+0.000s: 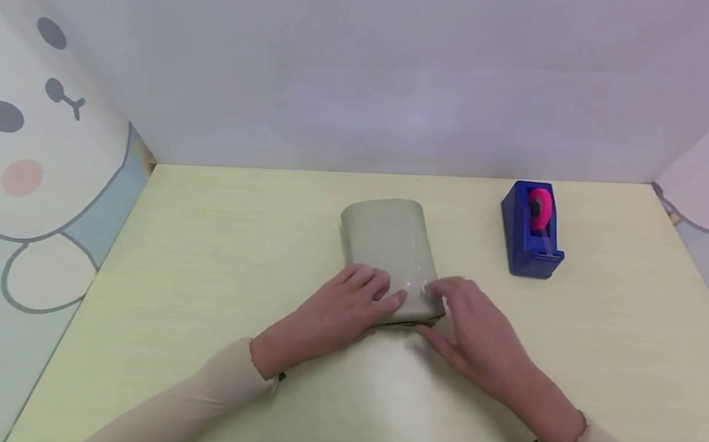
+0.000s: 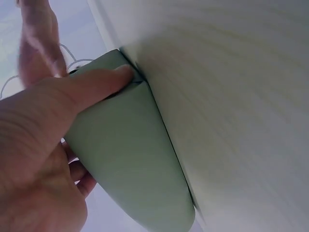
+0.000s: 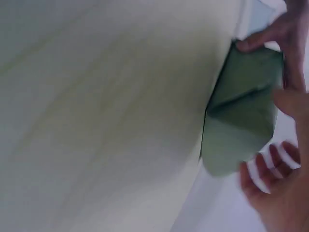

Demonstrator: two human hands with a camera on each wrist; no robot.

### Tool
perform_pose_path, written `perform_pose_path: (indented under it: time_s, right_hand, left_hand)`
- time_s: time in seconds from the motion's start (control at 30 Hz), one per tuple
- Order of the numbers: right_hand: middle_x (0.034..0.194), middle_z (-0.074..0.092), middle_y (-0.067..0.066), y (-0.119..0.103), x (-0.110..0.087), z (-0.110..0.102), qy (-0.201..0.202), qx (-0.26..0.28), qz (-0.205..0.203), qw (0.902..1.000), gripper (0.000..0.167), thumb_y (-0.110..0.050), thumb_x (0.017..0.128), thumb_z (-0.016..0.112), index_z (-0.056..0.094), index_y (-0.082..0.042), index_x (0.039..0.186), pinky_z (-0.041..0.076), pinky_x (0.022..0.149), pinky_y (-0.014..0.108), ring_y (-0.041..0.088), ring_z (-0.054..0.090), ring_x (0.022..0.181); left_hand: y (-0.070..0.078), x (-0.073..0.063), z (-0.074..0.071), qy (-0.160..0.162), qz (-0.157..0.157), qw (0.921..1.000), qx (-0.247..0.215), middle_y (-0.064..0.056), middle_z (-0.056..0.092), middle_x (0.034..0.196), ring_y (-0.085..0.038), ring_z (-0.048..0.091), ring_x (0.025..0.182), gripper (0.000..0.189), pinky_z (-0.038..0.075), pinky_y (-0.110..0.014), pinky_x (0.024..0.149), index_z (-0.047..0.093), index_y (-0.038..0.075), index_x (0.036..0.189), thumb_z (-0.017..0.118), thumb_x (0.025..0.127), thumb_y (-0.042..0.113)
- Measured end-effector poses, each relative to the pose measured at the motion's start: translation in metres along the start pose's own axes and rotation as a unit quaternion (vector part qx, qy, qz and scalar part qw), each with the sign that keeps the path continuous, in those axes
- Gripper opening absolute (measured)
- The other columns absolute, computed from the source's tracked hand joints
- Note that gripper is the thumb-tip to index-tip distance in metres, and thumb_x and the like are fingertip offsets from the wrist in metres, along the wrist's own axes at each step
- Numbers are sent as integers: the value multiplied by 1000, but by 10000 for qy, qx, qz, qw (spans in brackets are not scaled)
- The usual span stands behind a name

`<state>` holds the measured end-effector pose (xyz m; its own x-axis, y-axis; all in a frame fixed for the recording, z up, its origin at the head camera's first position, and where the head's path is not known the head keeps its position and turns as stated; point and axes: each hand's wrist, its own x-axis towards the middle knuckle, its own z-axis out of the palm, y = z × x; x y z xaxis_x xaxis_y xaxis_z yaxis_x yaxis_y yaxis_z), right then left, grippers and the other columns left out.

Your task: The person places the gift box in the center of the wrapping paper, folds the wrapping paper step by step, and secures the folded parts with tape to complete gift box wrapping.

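A package wrapped in smooth grey-green paper (image 1: pixel 389 237) lies flat on the table, its near end facing the person. My left hand (image 1: pixel 351 299) holds it at the near left, curled fingers on top. In the left wrist view, the left thumb (image 2: pixel 104 84) presses a folded flap at the package end. My right hand (image 1: pixel 481 335) is at the near right corner, its fingers spread and loosely bent. The right wrist view shows a diagonal crease across the paper end (image 3: pixel 241 96), with the right fingers (image 3: pixel 263 176) beside it, holding nothing.
A blue tape dispenser (image 1: pixel 531 233) with a pink core stands at the back right of the pale yellow table (image 1: pixel 225 234). A plain light wall (image 1: pixel 375 67) rises behind the table. Side panels with cartoon drawings (image 1: pixel 23 133) flank it.
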<state>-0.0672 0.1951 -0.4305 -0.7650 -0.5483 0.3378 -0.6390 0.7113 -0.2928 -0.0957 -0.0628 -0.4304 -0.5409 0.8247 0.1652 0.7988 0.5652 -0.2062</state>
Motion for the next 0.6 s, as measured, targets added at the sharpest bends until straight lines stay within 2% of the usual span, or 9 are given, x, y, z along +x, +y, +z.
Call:
perform_pose_path:
  time_s: [0.03, 0.1, 0.17, 0.23, 0.37, 0.47, 0.6]
  right_hand:
    - [127, 62, 10, 3, -1, 0, -175, 178, 349, 9991, 75, -31, 81, 90, 52, -3, 140, 59, 83, 39, 19, 62, 101]
    - [134, 59, 15, 9, -2, 1, -614, 222, 764, 9949, 99, -36, 79, 91, 38, 0, 154, 60, 85, 41, 22, 62, 104]
    - [135, 61, 17, 12, 0, 3, -1047, 11, 838, 9910, 108, -39, 81, 90, 28, 1, 160, 60, 88, 44, 25, 64, 108]
    - [130, 65, 18, 13, 2, 5, -1287, -281, 686, 9889, 107, -37, 86, 86, 22, 2, 162, 59, 90, 44, 27, 65, 108]
    - [124, 68, 17, 12, 4, 6, -1272, -693, 252, 9891, 95, -27, 95, 78, 19, 3, 163, 60, 86, 42, 26, 66, 104]
    - [123, 70, 17, 13, 2, 6, -1220, -581, 134, 9907, 92, -20, 97, 74, 14, 1, 164, 61, 85, 41, 24, 68, 104]
    - [125, 70, 19, 14, 0, 7, -1214, -211, 99, 9923, 94, -17, 100, 70, 5, -1, 166, 60, 93, 44, 27, 70, 112]
  left_hand:
    - [0, 0, 0, 15, 15, 10000, 0, -1, 57, 111, -23, 50, 104, 42, 44, -36, 101, 57, 24, 143, 65, 102, 26]
    - [0, -1, 0, 52, 29, 10000, -12, -2, 57, 112, -23, 51, 104, 42, 44, -37, 101, 57, 23, 142, 66, 101, 25]
    - [0, -1, 0, 102, 42, 9999, -19, -3, 57, 112, -24, 51, 104, 44, 44, -38, 100, 58, 23, 142, 67, 99, 25]
    - [0, 0, 1, 157, 26, 9999, 12, -3, 58, 113, -24, 51, 103, 45, 44, -38, 100, 59, 22, 141, 68, 97, 24]
    - [2, 4, 3, 333, -58, 9994, 115, -3, 59, 111, -23, 52, 101, 43, 45, -37, 98, 62, 22, 135, 66, 92, 20]
    - [5, 6, 4, 442, -144, 9988, 127, -4, 59, 109, -23, 52, 99, 36, 45, -37, 97, 62, 21, 128, 65, 92, 22]
    - [8, 9, 2, 471, -270, 9984, 134, -5, 57, 106, -24, 50, 97, 29, 44, -38, 96, 58, 19, 119, 68, 96, 35]
